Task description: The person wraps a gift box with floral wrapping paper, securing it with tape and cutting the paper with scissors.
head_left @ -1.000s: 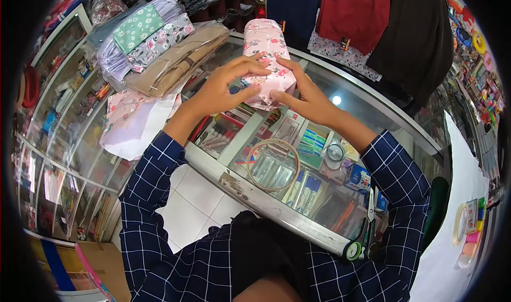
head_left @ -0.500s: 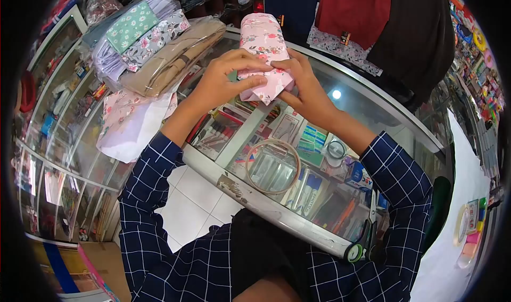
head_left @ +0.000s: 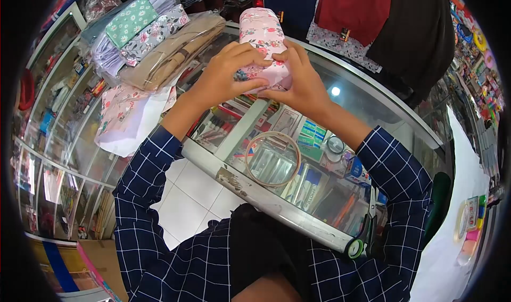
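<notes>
A package wrapped in pink floral paper (head_left: 262, 29) lies lengthwise on the glass counter (head_left: 223, 142), its far end rounded. My left hand (head_left: 223, 73) grips the package's near end from the left, thumb below and fingers on top. From the right, my right hand (head_left: 304, 86) clasps the same end, with its thumb low at the folded paper edge. The folds between my hands are partly hidden by my fingers. Nearer to me, a large ring of clear tape (head_left: 296, 166) rests on the glass.
Scissors (head_left: 372, 209) and a small green roll (head_left: 354, 248) are at the counter's front right edge. Leftover floral paper (head_left: 120, 118) lies left, beneath bagged folded clothes (head_left: 173, 54). Dark and red garments (head_left: 354, 11) hang over the far edge. Stationery shows under the glass.
The pointed paper flap at the near end is now folded up against the package. My right thumb has shifted beneath that end, and both hands press closer around it.
</notes>
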`<control>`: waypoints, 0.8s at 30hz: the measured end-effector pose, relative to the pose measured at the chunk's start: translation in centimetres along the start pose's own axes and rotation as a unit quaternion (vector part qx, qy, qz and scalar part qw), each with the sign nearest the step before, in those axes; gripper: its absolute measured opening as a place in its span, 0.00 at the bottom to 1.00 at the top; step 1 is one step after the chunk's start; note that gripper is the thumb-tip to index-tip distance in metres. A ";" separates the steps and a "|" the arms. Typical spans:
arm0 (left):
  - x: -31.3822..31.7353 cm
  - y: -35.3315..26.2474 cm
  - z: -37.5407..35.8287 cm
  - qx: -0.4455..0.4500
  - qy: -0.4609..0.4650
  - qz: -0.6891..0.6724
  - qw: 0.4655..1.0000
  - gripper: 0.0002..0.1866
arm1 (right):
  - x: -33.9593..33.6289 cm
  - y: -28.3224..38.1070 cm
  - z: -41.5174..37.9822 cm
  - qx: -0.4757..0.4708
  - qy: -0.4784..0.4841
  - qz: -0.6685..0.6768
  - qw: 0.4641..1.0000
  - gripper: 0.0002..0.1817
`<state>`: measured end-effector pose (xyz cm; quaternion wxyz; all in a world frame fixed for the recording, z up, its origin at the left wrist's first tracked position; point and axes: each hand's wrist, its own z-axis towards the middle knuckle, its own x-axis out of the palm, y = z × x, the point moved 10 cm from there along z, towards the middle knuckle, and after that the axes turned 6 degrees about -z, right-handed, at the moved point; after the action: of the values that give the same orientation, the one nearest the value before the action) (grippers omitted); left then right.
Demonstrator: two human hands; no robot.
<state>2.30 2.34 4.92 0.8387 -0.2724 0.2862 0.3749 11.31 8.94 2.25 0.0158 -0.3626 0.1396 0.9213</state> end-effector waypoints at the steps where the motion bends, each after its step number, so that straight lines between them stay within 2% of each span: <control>1: 0.0 0.0 -0.1 0.002 -0.004 -0.002 1.000 0.20 | 0.1 -0.1 0.0 0.006 0.005 -0.012 1.000 0.38; 4: -0.1 0.0 -0.2 0.007 -0.009 -0.008 1.000 0.20 | 0.0 0.3 0.0 -0.012 -0.005 -0.057 0.998 0.36; 7: 0.0 -0.2 -0.1 0.008 0.001 -0.004 1.000 0.20 | 0.3 0.3 0.0 -0.013 0.025 -0.062 0.998 0.35; 11: 0.2 -0.5 -0.4 0.027 0.006 0.034 0.999 0.21 | 0.2 0.0 0.1 -0.061 0.087 -0.029 0.994 0.35; 17: 0.4 -0.7 -0.6 0.051 -0.001 0.053 0.997 0.20 | 0.2 0.2 -0.1 -0.092 0.066 -0.022 0.993 0.32; 20: 0.4 -0.6 -0.6 0.045 0.000 0.046 0.998 0.21 | 0.0 0.8 0.2 -0.086 0.085 -0.036 0.992 0.28; 23: 0.4 -0.6 -0.6 0.042 0.005 0.038 0.998 0.21 | -0.2 1.2 1.1 -0.007 0.163 -0.041 0.986 0.25; 24: 0.3 -0.7 -0.5 0.042 0.008 0.035 0.999 0.21 | -0.2 1.2 1.2 -0.019 0.147 -0.044 0.988 0.24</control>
<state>2.91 1.72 4.48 0.8336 -0.2301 0.3172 0.3893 10.46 8.16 3.52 0.0288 -0.5004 0.1063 0.8587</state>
